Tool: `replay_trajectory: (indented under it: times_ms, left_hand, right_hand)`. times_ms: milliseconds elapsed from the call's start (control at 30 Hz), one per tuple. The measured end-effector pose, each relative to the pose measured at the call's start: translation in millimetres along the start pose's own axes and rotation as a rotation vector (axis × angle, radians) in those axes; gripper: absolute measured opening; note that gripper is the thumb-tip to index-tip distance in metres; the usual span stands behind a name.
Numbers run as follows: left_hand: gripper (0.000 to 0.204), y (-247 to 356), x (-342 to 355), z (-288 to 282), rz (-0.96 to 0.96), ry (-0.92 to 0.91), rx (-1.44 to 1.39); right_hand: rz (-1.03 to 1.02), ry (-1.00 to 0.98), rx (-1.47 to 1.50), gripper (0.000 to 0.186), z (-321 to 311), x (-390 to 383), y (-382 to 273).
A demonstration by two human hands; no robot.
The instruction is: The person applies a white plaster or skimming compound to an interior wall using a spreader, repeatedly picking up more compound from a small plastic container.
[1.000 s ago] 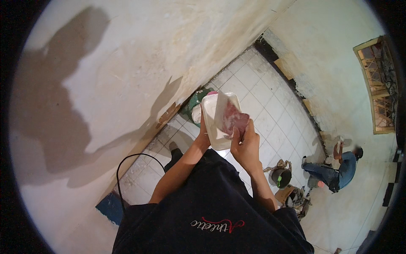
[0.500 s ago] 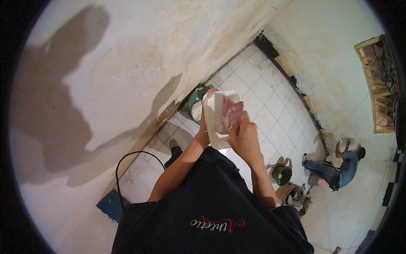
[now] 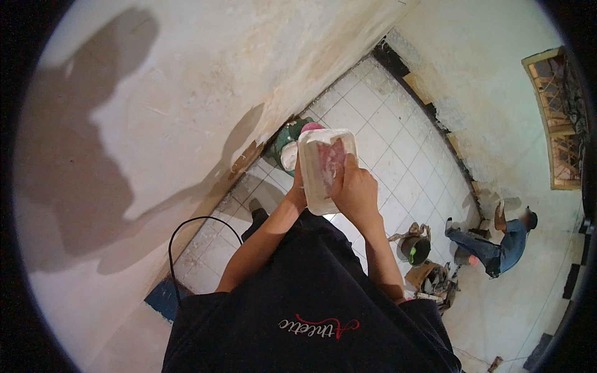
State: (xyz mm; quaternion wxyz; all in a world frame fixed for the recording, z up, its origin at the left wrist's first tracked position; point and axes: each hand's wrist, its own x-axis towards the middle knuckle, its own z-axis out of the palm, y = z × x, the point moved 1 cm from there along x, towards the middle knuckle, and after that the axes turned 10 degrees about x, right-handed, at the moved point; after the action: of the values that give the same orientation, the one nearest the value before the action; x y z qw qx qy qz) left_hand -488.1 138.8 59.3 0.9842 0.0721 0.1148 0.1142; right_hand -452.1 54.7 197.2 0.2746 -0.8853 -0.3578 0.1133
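Centrally in the head view, both bare hands meet around a shallow, off-white rectangular tray with rounded corners [image 3: 310, 166], held out in front of the body above the floor. The left hand [image 3: 300, 188] grasps it along its left side, with most of the fingers hidden behind the tray. The right hand [image 3: 360, 194] is closed on a flat, dull-red piece smeared with whitish paste [image 3: 331, 158], which lies across the tray's inside; whether it touches the bottom cannot be told. Below them spreads a black short-sleeved shirt with white and red lettering on the chest [image 3: 298, 286]. Just beyond the tray's left edge, near the foot of a stained cream wall [image 3: 205, 74], stands a green container [image 3: 285, 138] with a white mass in it, and a rounded pink thing [image 3: 311, 127] shows at the tray's upper edge. A large shadow of the person falls on that wall, and a thin black cable [image 3: 186, 225] curves beside the left forearm. White square tiles [image 3: 404, 171] cover the floor. To the right stands a dark bucket [image 3: 423, 251] with a bright green object inside, near a torn brown cardboard piece [image 3: 418, 272]. Farther right, well apart, a co-worker in blue [image 3: 512, 245] reaches one arm toward the opposite wall, below a wood-framed window [image 3: 552, 127].
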Motion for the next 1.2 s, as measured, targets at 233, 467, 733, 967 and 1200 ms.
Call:
replay_trajectory:
  times_ms: [233, 467, 733, 967, 1200]
  left_hand:
    - [0.053, -2, 8, -36, 0.009, -0.221, -0.176]
    - [0.053, -1, 8, -31, 0.034, -0.154, -0.013]
    - [0.052, -4, 8, -21, 0.115, -0.399, -0.124]
    - [0.052, -5, 7, -13, 0.055, -0.206, -0.048]
    - [0.053, -6, 10, -18, -0.002, -0.229, -0.094]
  right_hand:
    - [-0.048, -0.037, -0.008, 0.015, 8, 4, 6]
    - [-0.075, 0.022, 0.099, 0.012, 7, 3, 9]
    - [-0.127, 0.018, 0.162, 0.011, 6, 6, 6]
    - [-0.156, 0.004, 0.169, 0.012, 1, 6, 4]
    - [-0.137, 0.040, 0.217, 0.013, -4, 4, 7]
